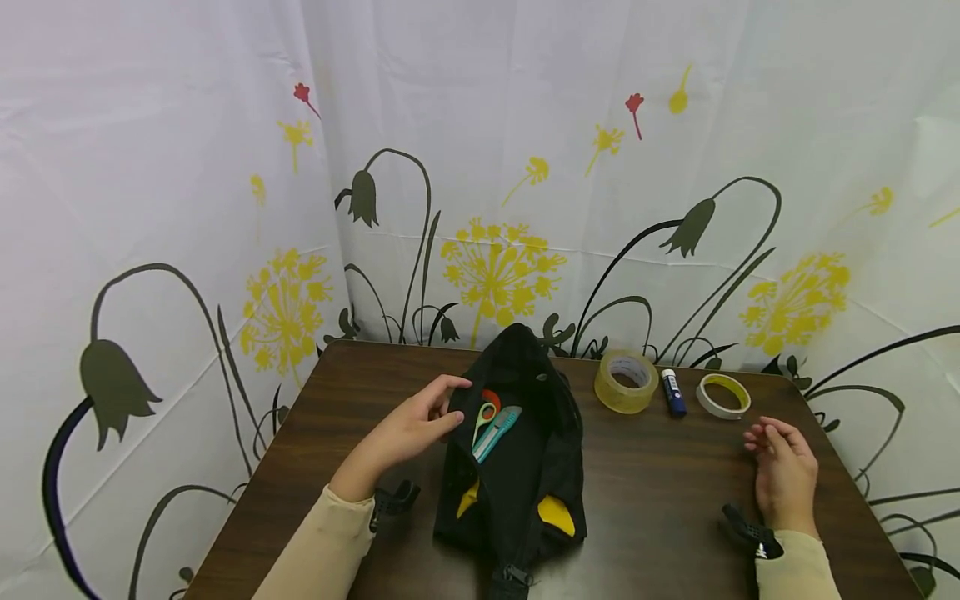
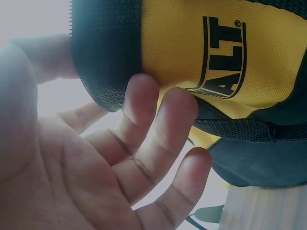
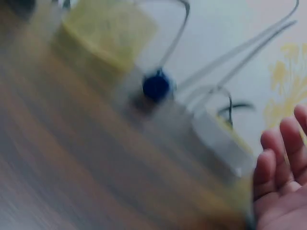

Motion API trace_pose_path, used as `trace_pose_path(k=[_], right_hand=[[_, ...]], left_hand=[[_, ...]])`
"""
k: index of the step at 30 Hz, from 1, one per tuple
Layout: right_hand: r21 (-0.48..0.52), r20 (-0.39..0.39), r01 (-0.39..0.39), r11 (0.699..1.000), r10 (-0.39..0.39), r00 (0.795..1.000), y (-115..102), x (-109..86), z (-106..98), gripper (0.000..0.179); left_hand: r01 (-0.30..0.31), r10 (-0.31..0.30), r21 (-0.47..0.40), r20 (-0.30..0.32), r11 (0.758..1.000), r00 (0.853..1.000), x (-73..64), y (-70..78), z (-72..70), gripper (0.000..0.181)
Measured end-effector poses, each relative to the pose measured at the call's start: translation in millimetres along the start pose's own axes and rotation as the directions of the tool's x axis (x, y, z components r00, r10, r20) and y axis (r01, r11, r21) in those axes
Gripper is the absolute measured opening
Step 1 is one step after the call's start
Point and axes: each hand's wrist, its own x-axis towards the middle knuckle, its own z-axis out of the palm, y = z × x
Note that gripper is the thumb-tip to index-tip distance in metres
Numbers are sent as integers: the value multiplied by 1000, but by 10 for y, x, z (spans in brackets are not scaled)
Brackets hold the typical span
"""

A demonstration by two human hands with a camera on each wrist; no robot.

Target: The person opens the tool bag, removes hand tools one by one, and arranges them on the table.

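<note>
A person's left hand point(image 1: 411, 425) holds the left edge of a black and yellow bag point(image 1: 528, 467), thumb on one side of the fabric and fingers on the other; the bag lies open near the middle of the table, with scissors point(image 1: 491, 397) and a teal utility knife point(image 1: 497, 433) inside its mouth; the right hand point(image 1: 787, 475) is loosely curled and holds nothing, near a narrow white tape roll point(image 1: 723, 411) with a yellow inner ring; beside that roll stand or lie a blue glue stick point(image 1: 673, 393) and a wide clear tape roll point(image 1: 618, 402).

The bag's soft wall could fold inward if the left hand's light-looking grip slips, narrowing the mouth; the knife and scissors rest close to that edge, so a tug might tip them or bring fingers against a blade, though whether the blade is out cannot be told; a careless sweep of the right hand could knock the glue stick, or push the white roll toward the table's far edge.

The table point(image 1: 645, 483) is dark brown with wood grain; behind and beside it hangs white cloth point(image 1: 450, 83), printed with drooping grey-green bellflowers, yellow flower heads and small red blooms.
</note>
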Motion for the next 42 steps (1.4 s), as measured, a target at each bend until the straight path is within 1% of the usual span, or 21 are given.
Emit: trace_pose_path(k=[1,2,3,4,5,6,8,10,12,16,18,19,21,22,25,27,30,32,34,38,42], right_hand=[[29,67,-9,1000,7,998,0,-27,22,20],[54,148,-26,998,18,989,-6,-56,54,22],[72,240,-49,996,30,970,-18,-83,102,26],[89,338,-73,993,38,940,-34,-112,168,30],[109,432,-103,989,46,901,-54,-140,257,34],[133,516,-136,982,49,855,-78,-172,365,39],[140,628,-194,971,65,776,-143,-261,642,45],[147,703,-249,957,76,707,-205,-384,966,48],[146,758,-301,942,89,646,-256,-533,1298,50],[115,836,-403,908,131,533,-294,-813,1890,52],[84,853,-451,888,170,494,-279,-927,2143,52],[61,854,-479,876,202,479,-265,-977,2261,52],[-3,843,-534,846,289,453,-216,-1062,2482,51],[-43,831,-564,825,343,438,-184,-1100,2587,50],[-177,747,-653,737,532,398,-44,-1189,2873,43],[-251,663,-692,677,641,387,79,-1222,3040,35],[-299,511,-736,608,753,414,281,-1231,3249,20],[-305,424,-759,575,796,432,417,-1209,3338,12],[-307,352,-778,548,825,442,555,-1173,3383,13],[-350,259,-793,499,865,430,824,-1071,3373,19],[-465,222,-755,463,886,406,1044,-971,3331,27]], left_hand=[[-3,3,-1,3,1000,1000,2,0,-1,49],[-5,5,-3,4,1000,1000,5,1,0,49],[-7,7,-5,4,1000,1000,8,0,1,49],[-10,10,-6,4,1000,1000,12,-1,4,49],[-12,12,-6,4,1000,1000,15,-5,7,49],[-11,11,-5,4,1000,1000,20,-9,10,49],[-6,6,0,2,1000,1000,24,-19,14,49],[1,-1,4,0,1000,1000,24,-26,14,49],[7,-7,10,-3,1000,1000,23,-26,9,49],[12,-12,7,-7,1000,1000,29,-16,3,49],[12,-12,7,-4,1000,1000,32,-11,1,49],[13,-13,7,-3,1000,1000,32,-8,-1,49],[13,-13,8,-2,1000,1000,29,-6,-3,50],[14,-14,10,-3,1000,1000,27,-6,-3,50],[13,-13,14,-8,1000,1000,19,-11,-4,50],[11,-11,16,-13,1000,1000,15,-12,-7,49],[8,-7,13,-24,1000,1000,13,-3,-18,49],[7,-6,10,-33,1000,999,11,6,-24,49],[7,-7,5,-32,1000,999,5,10,-22,49],[8,-8,9,-11,1000,1000,-8,10,-8,50],[10,-9,22,-13,1000,1000,-3,18,-8,50]])
